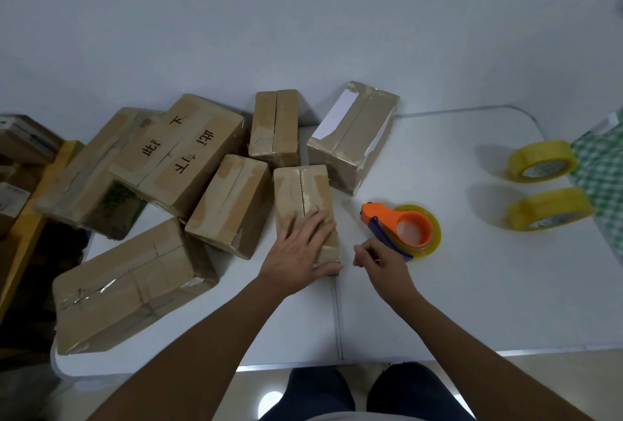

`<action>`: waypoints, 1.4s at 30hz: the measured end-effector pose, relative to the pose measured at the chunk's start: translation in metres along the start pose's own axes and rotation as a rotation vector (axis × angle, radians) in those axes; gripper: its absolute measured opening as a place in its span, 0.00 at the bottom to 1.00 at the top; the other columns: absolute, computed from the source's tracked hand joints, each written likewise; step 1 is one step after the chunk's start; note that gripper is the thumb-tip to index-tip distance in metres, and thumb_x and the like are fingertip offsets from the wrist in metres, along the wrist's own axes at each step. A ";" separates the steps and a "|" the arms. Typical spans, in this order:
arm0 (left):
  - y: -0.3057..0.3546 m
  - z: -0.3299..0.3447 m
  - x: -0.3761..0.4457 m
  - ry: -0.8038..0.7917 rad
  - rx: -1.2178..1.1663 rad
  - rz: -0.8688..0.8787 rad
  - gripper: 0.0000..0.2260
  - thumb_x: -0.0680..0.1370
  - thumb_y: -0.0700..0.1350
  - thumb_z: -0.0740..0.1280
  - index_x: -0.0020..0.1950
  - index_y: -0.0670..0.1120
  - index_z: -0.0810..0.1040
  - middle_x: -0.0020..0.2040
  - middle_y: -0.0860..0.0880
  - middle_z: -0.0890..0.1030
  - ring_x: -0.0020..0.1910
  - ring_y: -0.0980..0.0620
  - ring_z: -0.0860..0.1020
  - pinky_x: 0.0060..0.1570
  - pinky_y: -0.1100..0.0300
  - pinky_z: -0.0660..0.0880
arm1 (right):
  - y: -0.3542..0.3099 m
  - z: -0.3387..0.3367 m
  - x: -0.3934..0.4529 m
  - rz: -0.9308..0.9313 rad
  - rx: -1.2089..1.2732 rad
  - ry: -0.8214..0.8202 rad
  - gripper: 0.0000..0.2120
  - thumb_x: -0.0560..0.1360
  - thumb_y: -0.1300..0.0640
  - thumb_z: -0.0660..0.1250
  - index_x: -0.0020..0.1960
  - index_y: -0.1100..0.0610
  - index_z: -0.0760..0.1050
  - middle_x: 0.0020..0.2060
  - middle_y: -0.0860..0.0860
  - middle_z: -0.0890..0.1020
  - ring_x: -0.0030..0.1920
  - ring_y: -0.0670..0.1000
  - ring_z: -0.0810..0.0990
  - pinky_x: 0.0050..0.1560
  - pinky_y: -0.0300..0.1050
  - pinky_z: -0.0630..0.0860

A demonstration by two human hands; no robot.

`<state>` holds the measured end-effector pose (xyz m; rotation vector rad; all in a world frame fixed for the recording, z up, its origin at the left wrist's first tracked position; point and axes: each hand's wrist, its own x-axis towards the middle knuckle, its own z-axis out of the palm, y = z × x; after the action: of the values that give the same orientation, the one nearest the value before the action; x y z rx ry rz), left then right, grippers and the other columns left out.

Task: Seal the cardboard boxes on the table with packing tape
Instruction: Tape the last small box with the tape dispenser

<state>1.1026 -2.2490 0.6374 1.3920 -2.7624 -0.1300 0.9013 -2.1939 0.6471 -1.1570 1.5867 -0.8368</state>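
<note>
Head view: left hand (pixel 301 248) was spread flat, palm down, on the near end of a small cardboard box (pixel 305 205) at the worktop's (pixel 472 302) centre, pinning it. Right hand (pixel 379 264) was loosely curled, fingers drawn together just short of the tape dispenser (pixel 399 228). Couldn't tell whether it touched the blue handle or pinched a tape end; nothing clearly held.

The dispenser, orange body with a yellowish roll loaded, lay on its side just right of the pinned box, on the worktop.

Step, my read: box selected and steadied, dispenser pickup about to happen. That box's centre seam looked open along most of its length, with old tape residue on either side. Next move calls for a firm grip on the handle, tape end landed past the near edge, then a straight pull along the seam while the left hand clears out of the path.

Two spare yellow tape rolls (pixel 542 161) (pixel 549 210) sat well apart at the right, near a green checked cloth (pixel 603 164).

Containers: all boxes closed, flaps down, contents not visible. Two more small boxes (pixel 274 127) (pixel 231 205) showed untaped seams. A box with a white label (pixel 354 134) stood behind. A marked box (pixel 178 154) leaned on another at the left. A large box (pixel 131 286) at the near left carried clear tape across the top.
</note>
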 end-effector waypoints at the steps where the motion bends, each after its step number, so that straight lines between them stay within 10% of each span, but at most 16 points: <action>1: -0.001 0.003 -0.001 -0.009 0.011 0.006 0.36 0.78 0.71 0.50 0.78 0.49 0.62 0.78 0.47 0.61 0.79 0.47 0.54 0.77 0.44 0.48 | 0.002 0.003 0.001 -0.021 -0.019 0.016 0.11 0.81 0.55 0.63 0.39 0.55 0.74 0.35 0.49 0.80 0.39 0.46 0.78 0.45 0.45 0.74; 13: -0.001 0.008 -0.001 0.013 0.056 0.033 0.34 0.80 0.69 0.51 0.77 0.47 0.65 0.78 0.45 0.64 0.79 0.46 0.56 0.76 0.40 0.54 | 0.024 0.044 0.029 -0.227 -0.233 0.074 0.11 0.83 0.55 0.56 0.42 0.54 0.67 0.36 0.48 0.73 0.38 0.51 0.71 0.39 0.53 0.71; 31: -0.001 0.015 0.001 0.068 0.050 0.008 0.34 0.77 0.68 0.58 0.76 0.47 0.66 0.76 0.44 0.66 0.77 0.43 0.61 0.75 0.39 0.57 | 0.027 0.035 0.036 0.061 -0.187 0.008 0.12 0.78 0.62 0.66 0.61 0.57 0.70 0.55 0.52 0.76 0.49 0.50 0.78 0.48 0.39 0.74; 42: -0.001 0.011 0.000 0.003 0.061 0.007 0.39 0.72 0.62 0.70 0.78 0.46 0.62 0.78 0.43 0.64 0.78 0.42 0.58 0.74 0.38 0.59 | -0.026 -0.007 0.058 -0.322 -0.636 -0.524 0.17 0.72 0.46 0.73 0.49 0.53 0.69 0.43 0.46 0.78 0.41 0.47 0.76 0.40 0.40 0.75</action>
<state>1.1026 -2.2490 0.6263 1.3947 -2.7912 -0.0429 0.8968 -2.2569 0.6555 -1.9363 1.2587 -0.1642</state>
